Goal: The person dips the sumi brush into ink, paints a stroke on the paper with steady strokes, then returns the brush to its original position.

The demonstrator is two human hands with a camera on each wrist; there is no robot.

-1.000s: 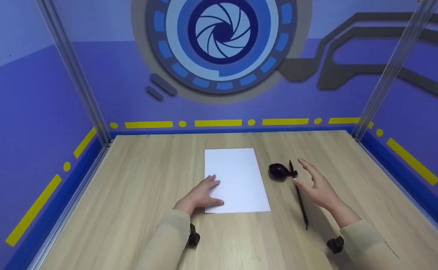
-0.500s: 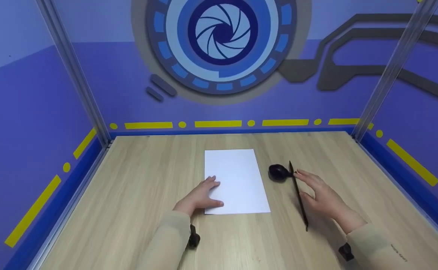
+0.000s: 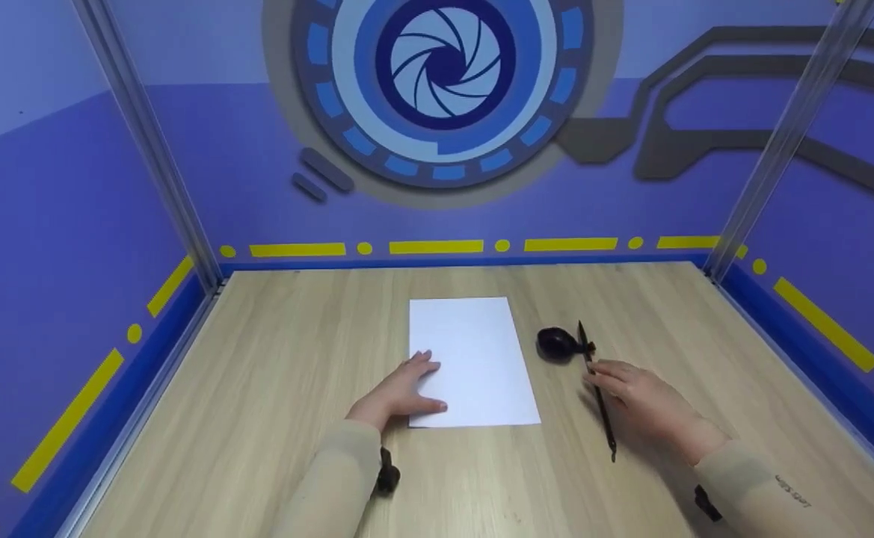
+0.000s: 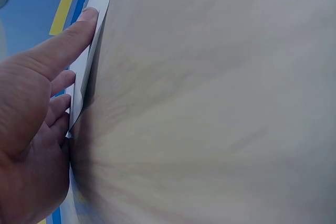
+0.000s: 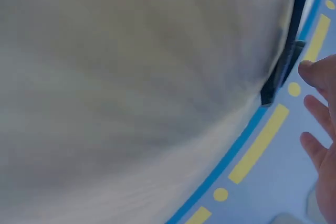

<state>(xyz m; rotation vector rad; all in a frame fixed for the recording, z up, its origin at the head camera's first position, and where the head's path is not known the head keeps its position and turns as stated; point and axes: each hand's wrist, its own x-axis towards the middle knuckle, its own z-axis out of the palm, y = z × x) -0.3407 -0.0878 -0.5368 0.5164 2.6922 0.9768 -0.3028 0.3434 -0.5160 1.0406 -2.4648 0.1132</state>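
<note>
- The left hand (image 3: 399, 392) lies flat, fingers straight, pressing the near left corner of the white sheet (image 3: 474, 359) onto the table (image 3: 272, 388).
- The right hand (image 3: 642, 400) settles over the black pen (image 3: 599, 400); fingers look loosely bent around its middle, though I cannot tell if they truly pinch it.
- A sloppy grasp could roll the pen away or knock the black inkpot (image 3: 556, 342) beside its far end.
- The pen lies just right of the sheet, long axis running near to far, leaning slightly left at its far end.
</note>
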